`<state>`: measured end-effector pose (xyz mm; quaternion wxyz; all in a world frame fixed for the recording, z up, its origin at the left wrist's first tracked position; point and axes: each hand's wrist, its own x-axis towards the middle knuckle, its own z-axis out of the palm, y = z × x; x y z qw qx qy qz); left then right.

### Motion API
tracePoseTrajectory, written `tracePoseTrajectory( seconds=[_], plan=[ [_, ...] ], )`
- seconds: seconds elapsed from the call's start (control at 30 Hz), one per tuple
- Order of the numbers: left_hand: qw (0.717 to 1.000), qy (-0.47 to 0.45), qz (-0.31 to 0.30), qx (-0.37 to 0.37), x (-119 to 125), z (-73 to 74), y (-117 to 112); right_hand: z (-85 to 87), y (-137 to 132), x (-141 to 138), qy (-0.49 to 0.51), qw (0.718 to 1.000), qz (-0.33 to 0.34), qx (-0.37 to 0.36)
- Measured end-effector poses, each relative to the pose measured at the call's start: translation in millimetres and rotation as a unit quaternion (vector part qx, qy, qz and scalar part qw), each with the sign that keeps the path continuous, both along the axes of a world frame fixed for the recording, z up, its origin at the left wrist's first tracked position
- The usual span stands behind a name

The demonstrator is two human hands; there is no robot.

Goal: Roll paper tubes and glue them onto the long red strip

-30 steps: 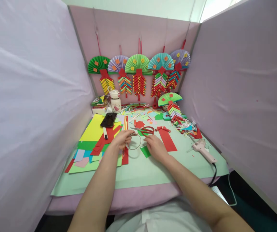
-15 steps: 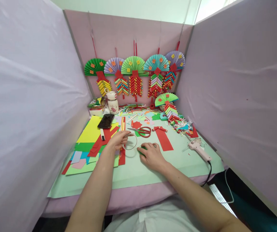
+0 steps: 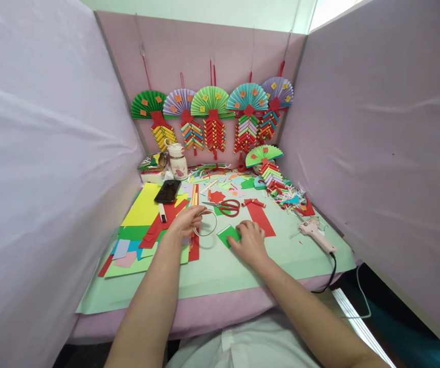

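Observation:
In my left hand (image 3: 189,221) is a thin white ring that looks like a roll of tape (image 3: 205,235), held on edge above the tabletop. The fingers close around its left side. My right hand (image 3: 249,239) rests on the table, fingers apart and slightly bent. Its thumb and fingertips touch the right side of a small green paper square (image 3: 227,235). A white strip runs along the paper's upper left edge. Just beyond both hands lie scissors with red handles (image 3: 231,207). A red paper strip (image 3: 263,221) lies past my right hand.
Coloured paper sheets (image 3: 137,207), a black phone (image 3: 168,191) and a white jug (image 3: 177,162) stand or lie to the left. At the right are a corded glue gun (image 3: 317,235) and paper scraps (image 3: 292,198). Paper fan ornaments (image 3: 210,102) hang behind.
My right hand has shifted right and uncovered more of the green paper, including its white strip. My left hand still holds the ring in nearly the same place.

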<state>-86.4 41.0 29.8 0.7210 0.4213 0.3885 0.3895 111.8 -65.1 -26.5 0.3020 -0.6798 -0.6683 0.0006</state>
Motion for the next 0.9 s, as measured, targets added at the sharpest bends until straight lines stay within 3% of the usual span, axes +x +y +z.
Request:
tracePoseTrajectory(
  seconds=[0.13,0.27,0.4,0.5,0.63,0.77,0.9],
  plan=[
    [1.0,0.002,-0.002,0.008,-2.7,-1.3,0.9,-2.4,0.4,-0.7,0.001,1.0,0.018,-0.002],
    [1.0,-0.001,0.0,0.005,-4.3,-3.1,2.5,-1.2,2.4,4.8,0.091,0.994,0.061,-0.005],
    [1.0,-0.004,0.002,0.007,-4.1,-4.0,3.0,5.4,-0.4,11.4,0.186,0.974,0.088,0.089],
    [1.0,-0.002,0.002,0.009,-2.8,-2.6,1.4,10.9,-4.6,10.3,0.132,0.977,0.104,0.132],
    [1.0,0.002,0.001,0.01,-1.2,1.0,-1.7,13.4,-6.0,5.6,0.035,0.977,0.203,0.046],
    [1.0,0.0,0.001,0.011,-1.6,0.8,-1.1,12.0,-5.5,6.2,0.025,0.985,0.165,0.034],
    [1.0,-0.005,0.0,0.009,-3.3,-3.2,2.2,15.3,-4.9,-3.9,-0.056,0.981,0.186,-0.013]
  ],
)
